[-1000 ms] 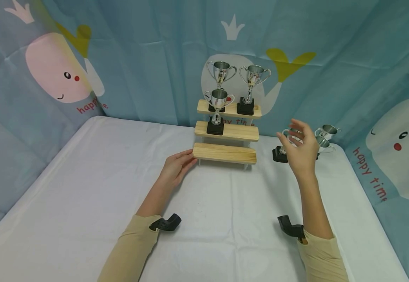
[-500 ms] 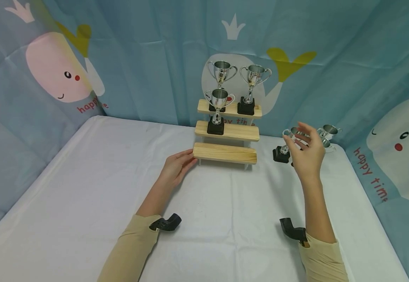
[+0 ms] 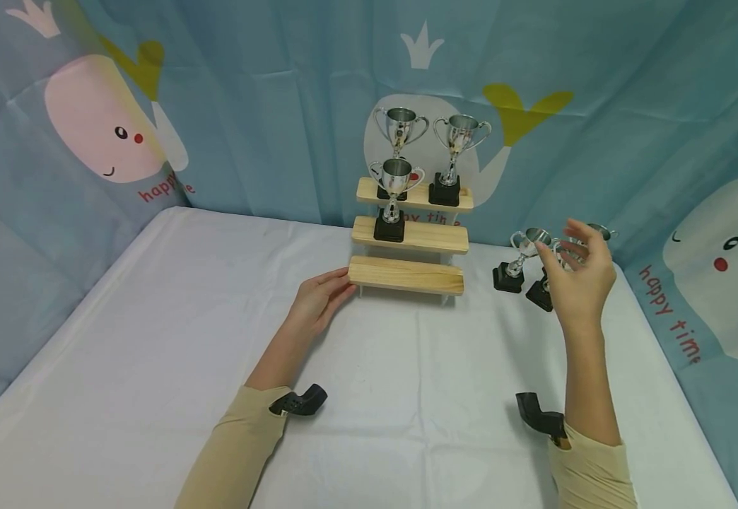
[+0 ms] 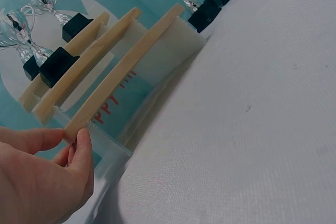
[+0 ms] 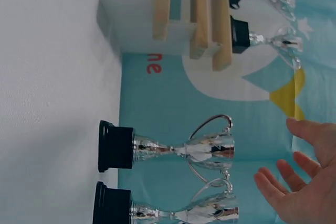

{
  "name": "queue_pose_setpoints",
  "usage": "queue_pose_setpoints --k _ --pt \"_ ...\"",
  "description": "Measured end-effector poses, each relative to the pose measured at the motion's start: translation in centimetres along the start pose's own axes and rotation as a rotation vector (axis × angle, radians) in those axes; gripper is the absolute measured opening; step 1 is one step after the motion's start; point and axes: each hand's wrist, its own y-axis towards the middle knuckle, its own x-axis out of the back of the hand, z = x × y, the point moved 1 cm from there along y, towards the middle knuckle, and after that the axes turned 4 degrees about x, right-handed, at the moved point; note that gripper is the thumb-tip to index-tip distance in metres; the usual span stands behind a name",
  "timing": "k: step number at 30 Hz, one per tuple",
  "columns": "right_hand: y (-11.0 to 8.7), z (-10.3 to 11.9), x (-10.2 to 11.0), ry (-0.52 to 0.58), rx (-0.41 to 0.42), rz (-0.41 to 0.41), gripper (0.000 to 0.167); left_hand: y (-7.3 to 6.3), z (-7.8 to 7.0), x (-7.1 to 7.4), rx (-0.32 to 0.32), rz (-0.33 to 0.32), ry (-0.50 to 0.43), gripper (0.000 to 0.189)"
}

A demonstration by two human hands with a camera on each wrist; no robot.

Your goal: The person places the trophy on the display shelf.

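Note:
My left hand (image 3: pixel 321 302) pinches the left end of the lowest board of a three-tier wooden display stand (image 3: pixel 406 276); the left wrist view shows thumb and fingertips on the board's end (image 4: pixel 73 129). Two silver trophy cups stand on the top tier, one at left (image 3: pixel 401 127) and one at right (image 3: pixel 460 134). Another trophy (image 3: pixel 396 177) stands on the left of the middle tier. My right hand (image 3: pixel 584 290), fingers loosely bent and holding nothing, hovers over trophies on the table. Of these, the left one (image 3: pixel 509 277) shows whole; the hand partly hides the others.
A white cloth (image 3: pixel 369 424) covers the table. Blue curtains (image 3: pixel 248 127) with whale prints hang behind it and at both sides. The grouped trophies, among them one with a black base (image 5: pixel 115 148), stand to the right of the stand, near the back curtain.
My right hand has moved to the right over the table trophies, uncovering the left one and the base of another. The left hand stays on the stand, which has not moved.

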Motion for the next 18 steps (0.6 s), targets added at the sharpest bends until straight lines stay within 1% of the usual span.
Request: queue_pose_setpoints --k 9,18 --pt "0.3 -0.3 1.2 -0.024 -0.074 -0.035 0.054 0.0 0.0 0.0 -0.002 0.005 0.0 0.043" --pt "0.7 -1.8 2.3 -0.056 -0.09 -0.064 0.055 0.0 0.0 0.0 0.004 0.004 -0.008 0.043"
